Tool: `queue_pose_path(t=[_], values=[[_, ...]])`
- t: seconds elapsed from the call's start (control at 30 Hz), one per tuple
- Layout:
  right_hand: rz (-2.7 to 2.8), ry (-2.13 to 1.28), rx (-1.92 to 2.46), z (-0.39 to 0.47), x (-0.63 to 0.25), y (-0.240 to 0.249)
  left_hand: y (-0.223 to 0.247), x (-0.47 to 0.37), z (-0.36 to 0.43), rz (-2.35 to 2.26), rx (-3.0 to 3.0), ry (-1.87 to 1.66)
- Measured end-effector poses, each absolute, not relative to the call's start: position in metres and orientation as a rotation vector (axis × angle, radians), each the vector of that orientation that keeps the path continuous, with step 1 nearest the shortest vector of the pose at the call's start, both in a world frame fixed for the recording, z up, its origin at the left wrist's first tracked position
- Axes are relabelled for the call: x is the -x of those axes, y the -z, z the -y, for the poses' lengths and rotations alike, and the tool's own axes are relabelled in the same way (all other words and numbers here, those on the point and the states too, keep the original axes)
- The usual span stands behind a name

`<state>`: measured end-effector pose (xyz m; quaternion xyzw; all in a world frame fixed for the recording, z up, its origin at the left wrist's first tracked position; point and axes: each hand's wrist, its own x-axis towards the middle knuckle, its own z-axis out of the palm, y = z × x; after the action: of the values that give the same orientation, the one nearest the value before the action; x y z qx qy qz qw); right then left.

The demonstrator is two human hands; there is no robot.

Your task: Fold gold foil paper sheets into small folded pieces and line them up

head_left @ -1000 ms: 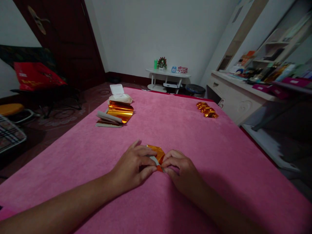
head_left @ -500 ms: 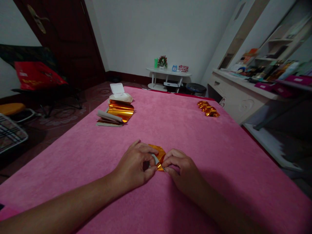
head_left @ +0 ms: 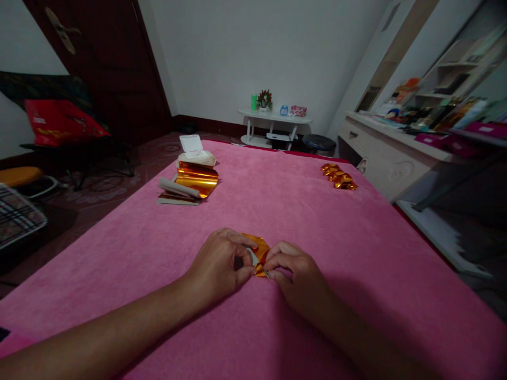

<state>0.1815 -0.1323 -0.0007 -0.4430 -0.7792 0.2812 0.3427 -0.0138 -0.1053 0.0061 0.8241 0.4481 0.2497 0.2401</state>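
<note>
Between my two hands lies a piece of gold foil paper (head_left: pixel 259 244), partly folded, with a pale grey underside showing near its middle. My left hand (head_left: pixel 224 259) grips its left side, thumb and fingers curled onto the near edge. On the opposite side my right hand (head_left: pixel 295 266) pinches the right edge between thumb and fingers. Both hands rest low over the pink cloth (head_left: pixel 269 200), and fingers cover parts of the paper. A stack of gold foil sheets (head_left: pixel 196 180), curled with grey backs, sits at the far left. Several folded gold pieces (head_left: pixel 338 177) lie in a row at the far right.
A white container with a raised lid (head_left: pixel 196 153) stands behind the sheets. Beyond the bed-like surface is a small white table (head_left: pixel 275 117) with a plant. A cluttered cabinet (head_left: pixel 392 142) runs along the right; a red bag (head_left: pixel 65 121) rests on a chair at left.
My left hand's fingers have drawn in slightly over the paper, and the small fold at the near edge looks a little flatter. My right hand stays nearly in place.
</note>
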Motion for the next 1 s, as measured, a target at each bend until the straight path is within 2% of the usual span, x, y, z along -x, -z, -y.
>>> queue_pose_path(t=[0.77, 1.0], values=[[2.053, -0.654, 1.138, 0.1328, -0.1802, -0.0012, 0.0008, 0.0113, 0.1069, -1.187, -2.312, -0.8], [2.009, -0.766, 1.15, 0.132, -0.1849, -0.0046, -0.0006, 0.0124, 0.1085, -1.17, -2.261, -0.798]])
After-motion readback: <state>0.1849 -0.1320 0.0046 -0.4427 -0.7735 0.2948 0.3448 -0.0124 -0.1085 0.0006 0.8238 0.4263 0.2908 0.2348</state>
